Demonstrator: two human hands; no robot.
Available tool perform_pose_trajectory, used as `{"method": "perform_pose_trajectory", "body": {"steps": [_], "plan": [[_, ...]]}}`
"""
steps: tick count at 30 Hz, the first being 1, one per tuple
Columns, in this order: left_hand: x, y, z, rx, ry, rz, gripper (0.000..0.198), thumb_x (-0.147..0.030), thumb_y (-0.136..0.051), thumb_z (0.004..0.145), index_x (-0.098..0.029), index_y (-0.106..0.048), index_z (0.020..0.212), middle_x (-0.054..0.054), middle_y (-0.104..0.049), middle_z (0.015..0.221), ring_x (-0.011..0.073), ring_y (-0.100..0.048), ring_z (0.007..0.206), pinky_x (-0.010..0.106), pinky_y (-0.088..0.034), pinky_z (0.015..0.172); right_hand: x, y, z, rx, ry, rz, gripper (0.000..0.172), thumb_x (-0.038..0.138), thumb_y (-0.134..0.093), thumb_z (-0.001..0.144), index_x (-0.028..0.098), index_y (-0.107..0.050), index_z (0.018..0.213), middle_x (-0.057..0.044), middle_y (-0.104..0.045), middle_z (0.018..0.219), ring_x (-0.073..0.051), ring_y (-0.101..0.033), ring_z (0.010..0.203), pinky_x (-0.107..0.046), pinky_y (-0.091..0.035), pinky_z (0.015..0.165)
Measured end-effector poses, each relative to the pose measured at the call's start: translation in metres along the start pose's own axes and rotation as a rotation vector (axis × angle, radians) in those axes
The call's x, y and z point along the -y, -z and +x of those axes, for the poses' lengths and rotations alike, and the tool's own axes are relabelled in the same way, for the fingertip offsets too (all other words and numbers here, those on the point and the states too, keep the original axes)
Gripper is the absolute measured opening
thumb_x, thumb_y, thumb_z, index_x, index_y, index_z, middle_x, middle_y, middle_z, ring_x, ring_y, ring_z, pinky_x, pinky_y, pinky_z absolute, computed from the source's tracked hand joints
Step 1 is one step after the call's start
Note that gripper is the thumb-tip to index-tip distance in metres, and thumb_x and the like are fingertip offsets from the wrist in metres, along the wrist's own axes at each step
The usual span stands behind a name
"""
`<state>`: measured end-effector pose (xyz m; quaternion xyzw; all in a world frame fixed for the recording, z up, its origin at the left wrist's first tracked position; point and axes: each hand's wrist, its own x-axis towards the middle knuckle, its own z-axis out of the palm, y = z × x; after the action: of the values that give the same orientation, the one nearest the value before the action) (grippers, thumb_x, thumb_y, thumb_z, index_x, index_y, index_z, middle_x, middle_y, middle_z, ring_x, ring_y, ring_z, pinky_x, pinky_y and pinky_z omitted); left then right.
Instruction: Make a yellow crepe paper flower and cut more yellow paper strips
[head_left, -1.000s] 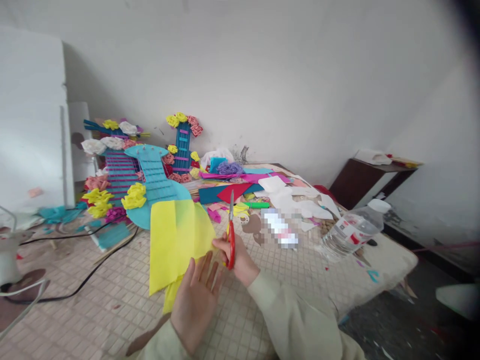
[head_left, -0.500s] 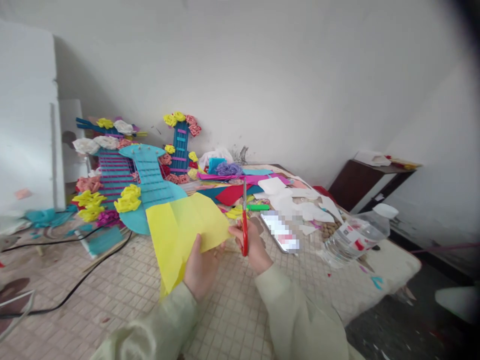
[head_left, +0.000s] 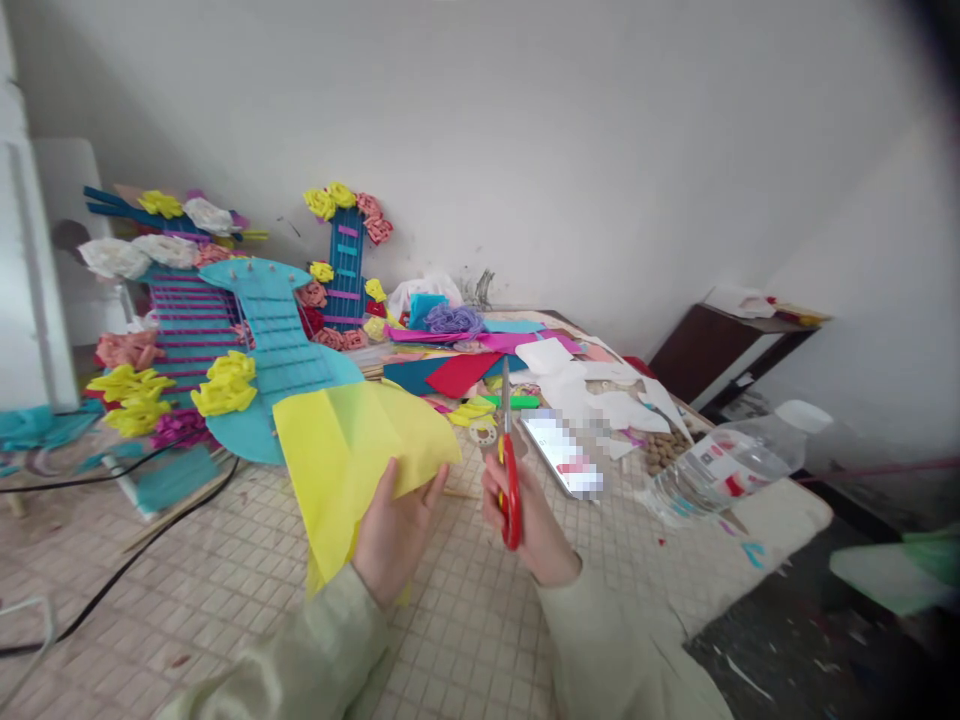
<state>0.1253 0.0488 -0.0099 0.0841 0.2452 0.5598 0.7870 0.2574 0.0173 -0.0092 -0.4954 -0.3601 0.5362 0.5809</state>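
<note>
A folded sheet of yellow crepe-like paper (head_left: 337, 440) is gripped along its lower right side by my left hand (head_left: 397, 530), thumb in front and fingers behind. My right hand (head_left: 536, 520) holds red-handled scissors (head_left: 510, 480), their blades pointing up and away from me and looking closed. A gap separates the scissors from the paper. Behind the sheet's upper left stands a light-blue guitar-shaped cutout (head_left: 289, 340), partly hidden by it. A phone (head_left: 562, 455) with a lit screen lies just right of the scissors.
Decorated guitar shapes (head_left: 345, 265) with paper flowers (head_left: 225, 385) lean at the back left. Beyond my hands lie a green pen-like stick (head_left: 514, 401), red paper (head_left: 461, 375) and white scraps (head_left: 555, 375). A plastic bottle (head_left: 735, 465) lies tilted at right. A black cable (head_left: 150, 560) crosses the left.
My right hand has drawn the scissors right and slightly down, away from the paper's edge it was touching or near. The left hand keeps the yellow paper. The view has shifted a little right.
</note>
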Motion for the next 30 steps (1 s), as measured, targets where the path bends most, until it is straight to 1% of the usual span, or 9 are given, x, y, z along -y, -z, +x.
{"method": "perform_pose_trajectory", "body": {"steps": [2,5,6,7,11,15,19,22,30], "plan": [[-0.001,-0.002,-0.001,0.016,0.002,-0.01,0.025,-0.018,-0.04,0.09,-0.016,-0.063,0.1,0.007,-0.071,0.099,0.0182,-0.062,0.1,0.037,-0.046,0.095,-0.004,0.001,-0.022,0.089,-0.077,0.045,0.042,0.057,-0.055,0.076,0.021,-0.035,0.071,0.009,-0.037,0.059,-0.001,-0.029,0.031,-0.016,-0.023,0.031],[-0.004,-0.006,-0.005,0.031,0.004,-0.027,0.026,-0.018,-0.038,0.09,-0.018,-0.062,0.101,0.006,-0.071,0.098,0.0189,-0.061,0.102,0.038,-0.043,0.097,-0.017,0.005,-0.056,0.278,-0.325,0.127,0.054,0.067,-0.063,0.063,0.021,-0.042,0.082,0.008,-0.037,0.063,-0.002,-0.033,0.035,-0.015,-0.029,0.031],[-0.005,-0.007,-0.006,0.035,0.009,-0.03,0.027,-0.019,-0.038,0.09,-0.018,-0.062,0.101,0.006,-0.071,0.098,0.0193,-0.06,0.103,0.039,-0.043,0.097,-0.022,0.007,-0.067,0.282,-0.361,0.139,0.056,0.068,-0.063,0.062,0.021,-0.043,0.086,0.008,-0.037,0.066,-0.002,-0.035,0.04,-0.013,-0.029,0.034],[-0.006,-0.008,-0.007,0.037,0.018,-0.03,0.027,-0.02,-0.038,0.09,-0.018,-0.062,0.102,0.006,-0.071,0.098,0.0199,-0.06,0.103,0.039,-0.043,0.097,-0.027,0.009,-0.076,0.358,-0.406,0.13,0.06,0.07,-0.063,0.06,0.021,-0.042,0.087,0.008,-0.036,0.065,-0.002,-0.036,0.041,-0.013,-0.029,0.035],[-0.006,-0.009,-0.011,0.037,0.04,-0.012,0.028,-0.022,-0.039,0.089,-0.015,-0.062,0.104,0.009,-0.071,0.098,0.0224,-0.06,0.104,0.04,-0.042,0.097,-0.042,0.015,-0.098,0.53,-0.41,0.032,0.061,0.073,-0.054,0.066,0.018,-0.044,0.091,0.008,-0.036,0.063,-0.001,-0.033,0.042,-0.016,-0.028,0.041],[-0.004,-0.009,-0.014,0.027,0.022,0.014,0.028,-0.021,-0.041,0.088,-0.014,-0.062,0.105,0.009,-0.071,0.099,0.0232,-0.06,0.104,0.04,-0.042,0.097,-0.034,0.01,-0.104,0.495,-0.504,-0.022,0.058,0.072,-0.054,0.068,0.019,-0.043,0.088,0.007,-0.038,0.068,-0.001,-0.036,0.044,-0.015,-0.025,0.041],[-0.002,-0.009,-0.016,0.02,0.008,0.026,0.027,-0.021,-0.041,0.088,-0.013,-0.063,0.103,0.008,-0.072,0.095,0.0228,-0.063,0.096,0.04,-0.043,0.095,-0.018,-0.002,-0.101,0.396,-0.616,-0.015,0.055,0.068,-0.058,0.067,0.02,-0.042,0.087,0.006,-0.039,0.071,-0.001,-0.036,0.046,-0.013,-0.032,0.042],[0.001,-0.01,-0.018,0.007,0.0,0.028,0.027,-0.021,-0.041,0.089,-0.013,-0.063,0.102,0.007,-0.071,0.095,0.0212,-0.064,0.094,0.039,-0.045,0.094,-0.017,-0.007,-0.096,0.383,-0.575,-0.008,0.051,0.065,-0.059,0.069,0.021,-0.041,0.086,0.006,-0.038,0.07,-0.002,-0.034,0.046,-0.012,-0.035,0.038],[0.005,-0.014,-0.025,-0.05,0.057,0.05,0.031,-0.024,-0.036,0.092,-0.013,-0.062,0.105,0.007,-0.071,0.097,0.0203,-0.064,0.093,0.035,-0.048,0.089,-0.026,-0.013,-0.091,0.367,-0.491,-0.086,0.047,0.064,-0.056,0.072,0.02,-0.041,0.083,0.006,-0.038,0.07,-0.002,-0.034,0.044,-0.013,-0.033,0.035]]}}
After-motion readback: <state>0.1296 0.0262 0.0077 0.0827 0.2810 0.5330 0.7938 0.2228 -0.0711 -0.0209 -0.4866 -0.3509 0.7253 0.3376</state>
